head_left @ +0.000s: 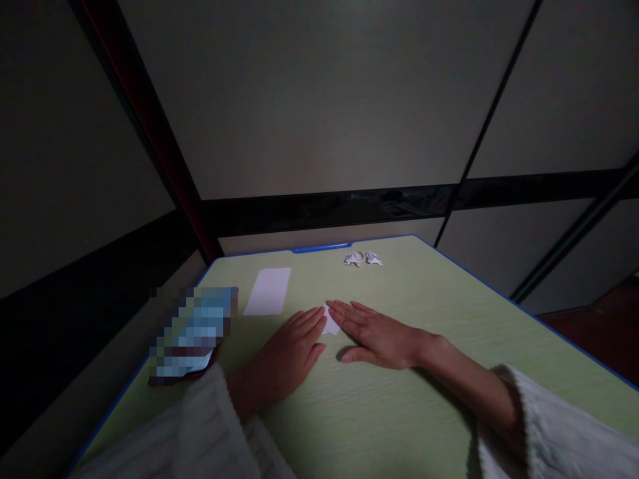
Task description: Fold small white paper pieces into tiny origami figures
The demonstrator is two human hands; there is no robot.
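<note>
My left hand point(287, 352) and my right hand point(377, 336) both lie flat on the green table point(399, 412), fingers stretched out and pointing toward each other. Between and under their fingertips sits a small folded white paper point(330, 322), mostly covered. Both hands press on it from either side. White fuzzy sleeves cover my forearms.
A flat white paper sheet point(268, 291) lies behind my left hand. Two small folded white paper figures point(363, 259) sit near the table's far edge. A blurred phone-like object point(192, 332) rests at the left edge. The table has a blue rim; dark walls surround it.
</note>
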